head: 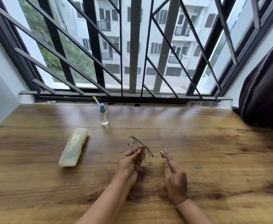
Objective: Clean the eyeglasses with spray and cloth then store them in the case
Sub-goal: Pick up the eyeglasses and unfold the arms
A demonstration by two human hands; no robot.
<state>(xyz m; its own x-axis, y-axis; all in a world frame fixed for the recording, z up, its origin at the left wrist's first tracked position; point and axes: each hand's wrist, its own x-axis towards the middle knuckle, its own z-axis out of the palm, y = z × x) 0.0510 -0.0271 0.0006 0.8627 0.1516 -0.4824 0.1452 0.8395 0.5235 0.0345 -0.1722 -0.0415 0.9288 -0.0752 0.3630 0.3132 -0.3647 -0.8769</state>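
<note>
Left hand (130, 162) pinches the clear-framed eyeglasses (140, 148) above the wooden table (213, 151); right hand (174, 174) is just beside them, fingers straight, holding nothing. Closed case (73, 147) lies to the left; spray bottle (103, 114) stands upright behind.

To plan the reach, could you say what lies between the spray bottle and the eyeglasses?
Only bare table between spray bottle and eyeglasses, in the head view.

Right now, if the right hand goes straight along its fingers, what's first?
Likely nothing near: the right hand points just right of the eyeglasses, over bare table to the window frame. Clearance from the eyeglasses is hard to judge.
</note>
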